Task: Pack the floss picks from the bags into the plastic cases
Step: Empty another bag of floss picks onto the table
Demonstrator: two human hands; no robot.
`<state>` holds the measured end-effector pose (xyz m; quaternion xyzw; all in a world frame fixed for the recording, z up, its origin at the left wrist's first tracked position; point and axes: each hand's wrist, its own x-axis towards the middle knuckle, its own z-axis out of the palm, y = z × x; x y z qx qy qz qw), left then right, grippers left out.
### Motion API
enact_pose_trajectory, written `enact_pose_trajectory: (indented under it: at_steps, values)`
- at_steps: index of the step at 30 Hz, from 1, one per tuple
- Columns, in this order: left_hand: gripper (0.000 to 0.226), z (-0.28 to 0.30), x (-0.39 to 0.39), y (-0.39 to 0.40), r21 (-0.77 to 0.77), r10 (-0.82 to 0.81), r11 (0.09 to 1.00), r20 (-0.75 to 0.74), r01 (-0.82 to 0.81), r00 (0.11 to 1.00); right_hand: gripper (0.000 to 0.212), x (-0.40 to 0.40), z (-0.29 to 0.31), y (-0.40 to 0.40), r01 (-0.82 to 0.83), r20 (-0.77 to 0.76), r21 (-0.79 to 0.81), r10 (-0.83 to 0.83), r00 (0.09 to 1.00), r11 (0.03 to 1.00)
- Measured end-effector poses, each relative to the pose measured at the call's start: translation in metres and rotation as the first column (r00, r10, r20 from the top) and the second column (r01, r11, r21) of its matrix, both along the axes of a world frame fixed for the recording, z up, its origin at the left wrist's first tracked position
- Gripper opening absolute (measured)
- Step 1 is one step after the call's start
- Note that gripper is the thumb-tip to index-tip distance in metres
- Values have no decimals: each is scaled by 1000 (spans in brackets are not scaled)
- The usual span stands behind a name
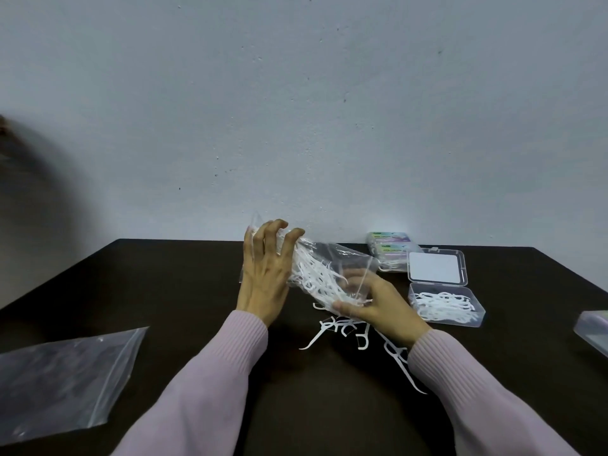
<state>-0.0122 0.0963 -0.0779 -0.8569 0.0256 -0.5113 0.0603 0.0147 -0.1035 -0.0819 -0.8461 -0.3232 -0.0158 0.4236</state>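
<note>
- We see the left hand (pixel 266 274) curled over the upper end of a clear bag (pixel 332 268), lifted off the dark table (pixel 184 284); fingers bent round the plastic, so that grip has hold of the bag.
- Right hand (pixel 375 304) holds the bag's lower end, thumb pinching the plastic and white floss picks (pixel 316 281) inside it; grip closed on the bag.
- The bag tilts down to the right, picks bunched toward the right hand.
- A few loose picks (pixel 345 327) lie on the table just under and near the right hand, one by the right sleeve (pixel 477 390).
- Open plastic case (pixel 444 307), right of the hands, holds picks; lid (pixel 437 267) flipped back.
- Closed labelled cases (pixel 391 248) stacked behind it by the wall.
- Another case (pixel 592 330) at the right edge, contents unclear.
- Flat empty bag (pixel 62 373) near left.
</note>
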Motion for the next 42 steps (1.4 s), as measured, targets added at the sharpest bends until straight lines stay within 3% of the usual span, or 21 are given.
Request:
enact_pose_trajectory:
  at_steps: [2,8,11,19,26,28,33,38,42]
  values:
    - [96,0,0,0,11,-1,1000,6,1,1000,15,-2,1,0,-21,14,-72,22,1000,997]
    - [95,2,-1,4,-16,0,1000,16,0,1000,14,-1,3,-1,-64,87,-177,80,993,982]
    - [94,3,-1,8,-51,3,999,10,-2,1000,29,-1,5,-3,-66,119,-208,93,989,976]
    - [85,5,-5,24,-247,98,964,-14,-98,995,14,0,9,-13,77,185,-367,-8,983,927]
    - [85,5,-6,24,-324,92,940,-49,-103,995,29,-1,10,-14,187,243,-401,-93,966,897]
    - [87,5,-6,23,-352,78,931,-58,-94,995,31,-1,9,-14,180,247,-348,-95,964,920]
    - [90,1,-6,17,-351,33,935,-73,-56,997,14,-5,14,-7,90,213,85,-106,971,992]
    - [90,-4,-2,6,-283,-44,959,-63,25,997,22,-6,12,-2,44,261,71,-61,963,996]
    - [103,-4,-2,3,-291,-129,950,-37,113,991,41,-6,12,-2,-7,120,173,-14,993,985]
